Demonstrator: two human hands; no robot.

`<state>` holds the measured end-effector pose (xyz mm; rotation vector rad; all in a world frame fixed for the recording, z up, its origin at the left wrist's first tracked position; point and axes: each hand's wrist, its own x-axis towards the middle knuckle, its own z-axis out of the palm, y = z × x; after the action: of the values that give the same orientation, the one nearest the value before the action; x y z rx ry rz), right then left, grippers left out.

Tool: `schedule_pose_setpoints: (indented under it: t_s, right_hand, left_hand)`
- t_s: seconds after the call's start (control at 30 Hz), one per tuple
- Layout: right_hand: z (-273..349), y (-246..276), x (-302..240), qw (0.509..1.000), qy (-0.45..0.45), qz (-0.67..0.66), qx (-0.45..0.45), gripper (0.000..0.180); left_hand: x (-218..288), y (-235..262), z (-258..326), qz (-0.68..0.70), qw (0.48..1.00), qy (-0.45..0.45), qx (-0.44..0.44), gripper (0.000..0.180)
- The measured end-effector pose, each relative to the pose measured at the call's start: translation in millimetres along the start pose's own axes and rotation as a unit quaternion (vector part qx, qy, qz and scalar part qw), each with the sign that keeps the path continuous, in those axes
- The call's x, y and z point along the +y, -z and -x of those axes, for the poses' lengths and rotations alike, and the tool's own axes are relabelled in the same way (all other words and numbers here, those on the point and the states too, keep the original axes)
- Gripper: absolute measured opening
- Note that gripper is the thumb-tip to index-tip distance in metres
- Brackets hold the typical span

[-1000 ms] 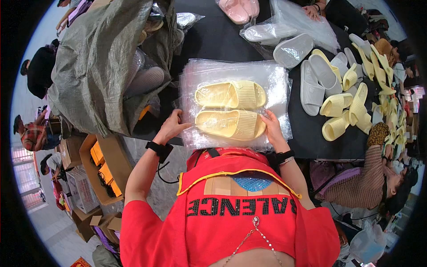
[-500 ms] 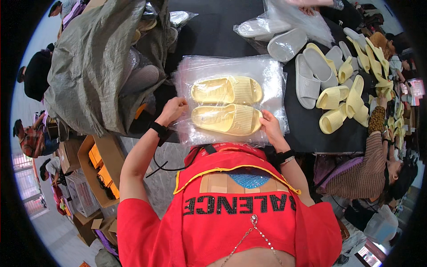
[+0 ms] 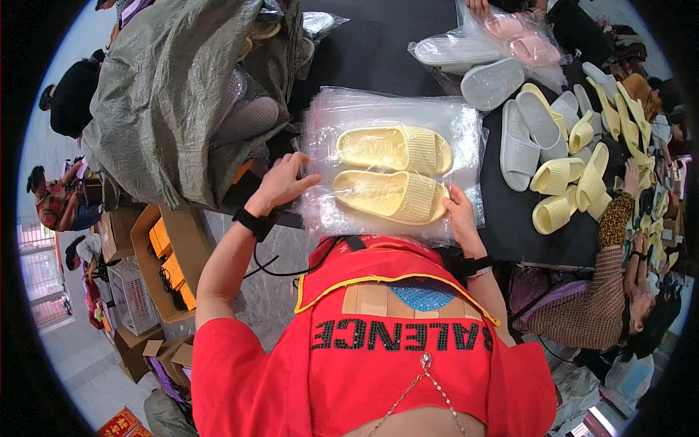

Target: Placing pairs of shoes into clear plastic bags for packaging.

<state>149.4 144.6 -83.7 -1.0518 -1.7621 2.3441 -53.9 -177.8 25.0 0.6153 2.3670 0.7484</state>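
Note:
A pair of pale yellow slippers, a far slipper [image 3: 426, 151] and a near slipper [image 3: 422, 198], lies side by side, toes to the right, on a stack of clear plastic bags [image 3: 466, 120]. I cannot tell whether they are inside the top bag. At the left edge of the stack, my left hand [image 3: 284, 183] is open, its thumb stretched toward the plastic and its fingers apart. My right hand [image 3: 462, 213] grips the near slipper's toe at the right, thumb and finger closed on it; the other fingers are partly hidden.
Loose yellow slippers [image 3: 557, 176] and grey slippers [image 3: 519, 149] lie to the right on the black table [image 3: 378, 54]. Bagged white slippers [image 3: 457, 52] and pink slippers [image 3: 531, 48] are farther back, near another person's hand [image 3: 478, 7]. A grey-green woven sack [image 3: 175, 95] stands left.
My left hand has opened, its thumb spreading from the fingers at the bag edge. My right hand stays at the near slipper's toe. Pink slippers now show at the back. The whole view has shifted slightly.

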Motion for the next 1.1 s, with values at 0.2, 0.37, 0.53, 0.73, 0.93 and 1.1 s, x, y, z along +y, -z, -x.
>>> schedule_pose_setpoints:
  t_s: [0.2,0.37,0.53,0.73,0.93,1.1]
  right_hand:
    - [-2,-2,1,1.000,0.007,0.002,0.001,0.043]
    - [-2,-1,2,1.000,0.005,-0.006,-0.001,0.043]
    - [-1,0,-2,1.000,-0.009,0.019,-0.005,0.042]
    - [-7,5,10,0.999,0.023,0.034,0.007,0.042]
    - [-9,0,5,0.997,0.047,0.061,0.021,0.042]
    - [-12,4,10,1.000,0.026,0.013,0.006,0.044]
  left_hand:
    - [-8,-2,11,0.039,0.990,0.131,-0.021,0.066]
    - [-32,-18,-9,0.140,0.979,0.141,0.039,0.070]
    - [-37,-14,-29,0.272,0.953,0.122,0.058,0.046]
    - [-17,41,-55,0.389,0.896,-0.071,0.202,0.024]
    - [10,56,-51,0.573,0.799,-0.081,0.162,0.030]
    - [-45,4,-39,0.575,0.814,0.063,-0.053,0.034]
